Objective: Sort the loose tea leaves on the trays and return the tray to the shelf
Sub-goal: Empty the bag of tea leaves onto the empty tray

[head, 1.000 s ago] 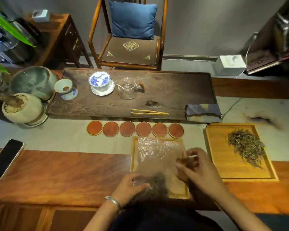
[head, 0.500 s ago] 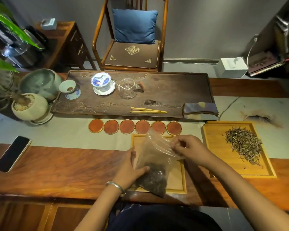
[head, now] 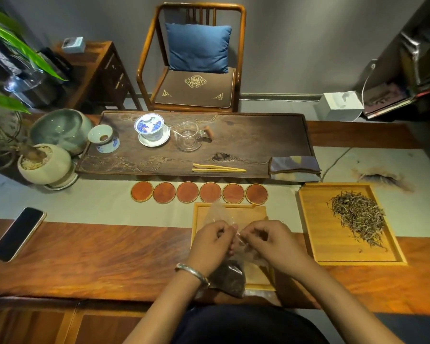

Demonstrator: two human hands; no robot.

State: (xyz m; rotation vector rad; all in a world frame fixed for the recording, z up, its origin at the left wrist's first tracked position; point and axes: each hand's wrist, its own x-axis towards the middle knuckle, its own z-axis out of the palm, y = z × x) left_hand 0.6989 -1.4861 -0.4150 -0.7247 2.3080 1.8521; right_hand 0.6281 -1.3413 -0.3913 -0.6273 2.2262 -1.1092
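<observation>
Clear plastic bag point(head: 215, 213) holds dark tea leaves point(head: 230, 276) bunched low.

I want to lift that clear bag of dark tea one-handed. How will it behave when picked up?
Probably floppy: the clear plastic bag is thin and crumpled where the left hand and right hand pinch its top. Likely bottom-heavy, since the dark tea sits bunched at its lower end. The film looks smooth, so possibly slippery.
</observation>
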